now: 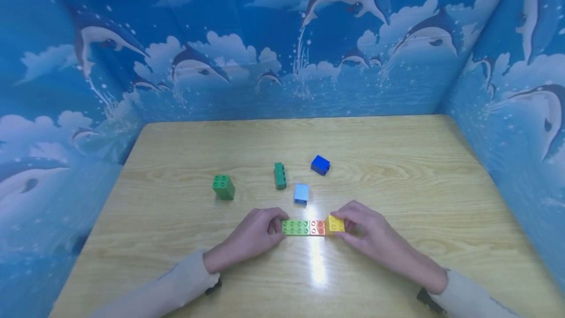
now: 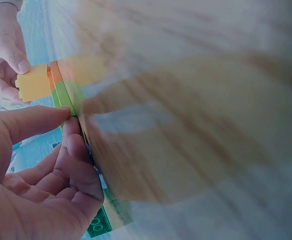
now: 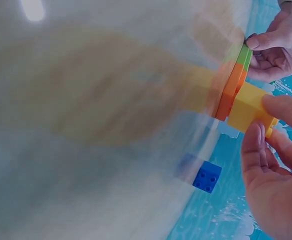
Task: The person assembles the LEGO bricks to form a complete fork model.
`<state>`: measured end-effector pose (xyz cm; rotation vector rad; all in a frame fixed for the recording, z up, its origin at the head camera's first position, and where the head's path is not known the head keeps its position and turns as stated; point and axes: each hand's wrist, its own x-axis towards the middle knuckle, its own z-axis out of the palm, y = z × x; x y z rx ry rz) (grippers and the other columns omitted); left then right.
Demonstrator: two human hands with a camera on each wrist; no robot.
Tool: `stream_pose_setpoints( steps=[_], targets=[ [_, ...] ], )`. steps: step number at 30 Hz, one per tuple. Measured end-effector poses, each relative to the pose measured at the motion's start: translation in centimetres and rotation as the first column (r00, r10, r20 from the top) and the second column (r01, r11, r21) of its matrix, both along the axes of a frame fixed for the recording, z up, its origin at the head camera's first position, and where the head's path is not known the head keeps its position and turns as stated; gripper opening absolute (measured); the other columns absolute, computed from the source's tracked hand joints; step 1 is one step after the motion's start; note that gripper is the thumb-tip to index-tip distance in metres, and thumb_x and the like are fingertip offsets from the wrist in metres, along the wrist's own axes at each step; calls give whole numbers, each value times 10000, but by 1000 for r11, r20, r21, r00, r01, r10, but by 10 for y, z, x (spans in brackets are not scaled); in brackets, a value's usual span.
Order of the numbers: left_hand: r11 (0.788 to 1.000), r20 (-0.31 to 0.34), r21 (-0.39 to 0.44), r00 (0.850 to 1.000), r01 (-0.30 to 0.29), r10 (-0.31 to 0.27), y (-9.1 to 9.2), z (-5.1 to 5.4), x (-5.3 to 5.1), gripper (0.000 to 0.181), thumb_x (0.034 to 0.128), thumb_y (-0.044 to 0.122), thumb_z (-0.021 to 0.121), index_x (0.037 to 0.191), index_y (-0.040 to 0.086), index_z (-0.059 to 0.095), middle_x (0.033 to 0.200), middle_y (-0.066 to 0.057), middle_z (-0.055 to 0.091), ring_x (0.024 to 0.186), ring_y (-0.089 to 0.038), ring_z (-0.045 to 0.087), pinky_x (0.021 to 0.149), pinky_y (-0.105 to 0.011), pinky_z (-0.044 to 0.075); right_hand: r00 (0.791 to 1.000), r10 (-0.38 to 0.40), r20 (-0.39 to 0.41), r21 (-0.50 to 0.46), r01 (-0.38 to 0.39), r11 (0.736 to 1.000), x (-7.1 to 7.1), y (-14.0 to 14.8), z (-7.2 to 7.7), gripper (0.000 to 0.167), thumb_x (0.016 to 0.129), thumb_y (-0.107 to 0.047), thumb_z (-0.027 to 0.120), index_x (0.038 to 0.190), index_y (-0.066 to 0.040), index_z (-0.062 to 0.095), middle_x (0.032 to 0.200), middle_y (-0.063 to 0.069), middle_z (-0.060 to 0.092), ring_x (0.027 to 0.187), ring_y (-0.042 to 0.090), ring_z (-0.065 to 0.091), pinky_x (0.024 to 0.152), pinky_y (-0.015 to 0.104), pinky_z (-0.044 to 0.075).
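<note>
There are two green bricks [image 1: 224, 189] [image 1: 280, 176], one dark-blue brick [image 1: 320, 165], one light-blue brick [image 1: 301, 193], one lime brick [image 1: 295, 227], one orange brick [image 1: 314, 228], one yellow brick [image 1: 335, 224], two hands [image 1: 256, 229] [image 1: 372, 232], one surface [image 1: 397, 161].

Tabletop [image 1: 410, 166]: wide passage right of dark blue block [image 1: 320, 165]; another left of tall green block [image 1: 224, 188]. Gap thence to narrow green brick [image 1: 280, 176] passable. Light blue block [image 1: 301, 193] obstructs just beyond light green brick [image 1: 295, 227]. Left grip [image 1: 258, 229] and right grip [image 1: 372, 229] bar side entry.

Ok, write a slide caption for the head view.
The left hand pinches a light green brick and the right hand a yellow block, an orange brick between them.
</note>
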<state>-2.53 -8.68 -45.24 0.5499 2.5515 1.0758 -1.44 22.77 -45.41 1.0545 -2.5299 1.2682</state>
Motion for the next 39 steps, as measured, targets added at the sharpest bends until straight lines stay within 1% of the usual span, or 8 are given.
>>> stream_pose_setpoints(
  steps=[4,10,17,23,30,36,39],
  targets=[
    [1000,0,2,1000,-2,2,0,-2,-1,379,875,0,864,1234,-17,742,836,91,663,716,-75,594,649,-253,540,1000,15,-7,5,-15,1000,-3,1,1,434,785,107,899,1190,4,780,1051,-6,724,825,94,671,695,262,624],
    [1000,32,19,999,-13,12,1,-3,-1,389,873,-11,864,1240,-28,736,845,75,663,728,-90,608,657,-253,557,999,28,15,35,-29,999,-5,2,4,431,781,88,919,1184,7,790,1039,-23,721,840,88,668,707,265,627],
    [999,49,31,999,-17,16,1,-3,-1,390,880,-15,859,1248,-28,730,849,70,657,736,-103,614,661,-257,559,998,15,61,60,-19,998,-6,1,8,439,800,71,923,1211,-13,795,1055,-38,720,865,85,670,729,268,631],
    [999,50,38,999,-17,16,1,-4,-1,384,882,-18,856,1244,-32,730,850,68,659,742,-103,617,669,-256,567,999,12,53,62,-15,998,-5,0,8,436,800,80,916,1210,1,792,1044,-30,718,858,81,665,727,253,624],
    [999,39,35,999,-11,10,1,-4,-1,380,888,-14,855,1246,-36,730,842,72,655,733,-98,613,657,-254,563,997,-2,73,145,-8,989,-2,-1,17,417,839,42,903,1235,-2,781,1053,-20,710,865,59,658,742,209,610],
    [999,44,36,999,-11,10,1,-4,-1,379,887,-19,856,1244,-38,730,844,69,656,738,-98,618,662,-253,568,1000,2,21,204,-7,979,-2,0,17,418,849,18,908,1246,8,777,1077,7,715,875,78,672,764,205,612],
    [999,48,38,999,-13,11,1,-4,0,376,889,-20,854,1243,-38,729,846,69,656,744,-99,621,666,-253,571,1000,-2,21,226,-3,974,-2,0,16,409,866,2,900,1254,11,772,1082,10,713,885,77,677,776,207,613]
  ],
)
